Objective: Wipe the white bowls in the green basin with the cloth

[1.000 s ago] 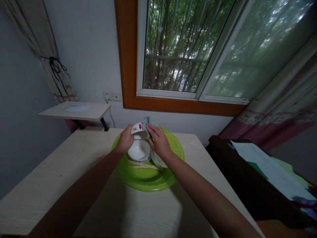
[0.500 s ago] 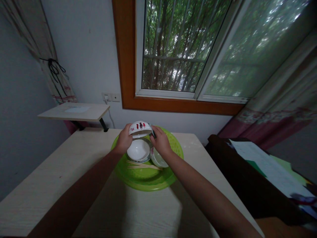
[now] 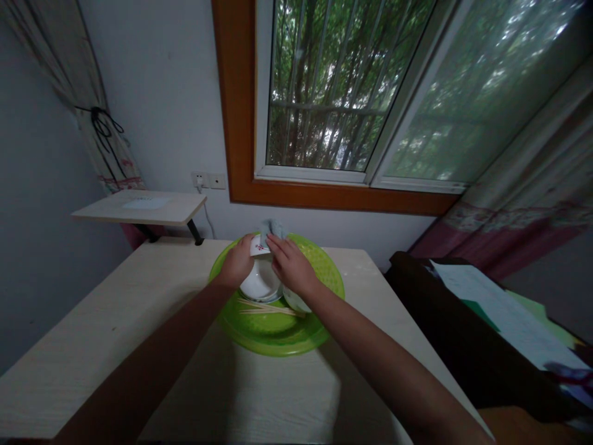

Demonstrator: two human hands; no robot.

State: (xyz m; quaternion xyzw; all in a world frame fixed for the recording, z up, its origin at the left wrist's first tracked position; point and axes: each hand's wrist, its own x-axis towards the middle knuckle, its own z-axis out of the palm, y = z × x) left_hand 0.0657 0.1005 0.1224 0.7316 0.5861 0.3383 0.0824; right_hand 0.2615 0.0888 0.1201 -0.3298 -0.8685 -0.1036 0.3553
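Observation:
My left hand (image 3: 238, 262) grips the left side of a white bowl (image 3: 257, 246) with red figures on its outside, held tilted above a green basin. A grey-blue cloth (image 3: 272, 227) is in my right hand (image 3: 291, 262), whose fingers press it against the bowl's outer wall. Below the hands, a white bowl (image 3: 260, 283) rests in the round green basin (image 3: 278, 347), on top of another dish. To its right, a second bowl (image 3: 296, 300) is partly hidden by my right hand. Several wooden chopsticks (image 3: 269, 308) lie in front of the bowls.
The basin stands on a pale wooden table (image 3: 176, 371) against the wall. A small raised shelf (image 3: 171, 213) with a paper on it is at the back left. On the right, papers (image 3: 491, 303) lie on a dark piece of furniture (image 3: 430, 321) beside the table.
My right hand has shifted left and up, bringing the cloth from the bowl's right side over its patterned outer wall. My left hand keeps hold of the bowl, which has turned.

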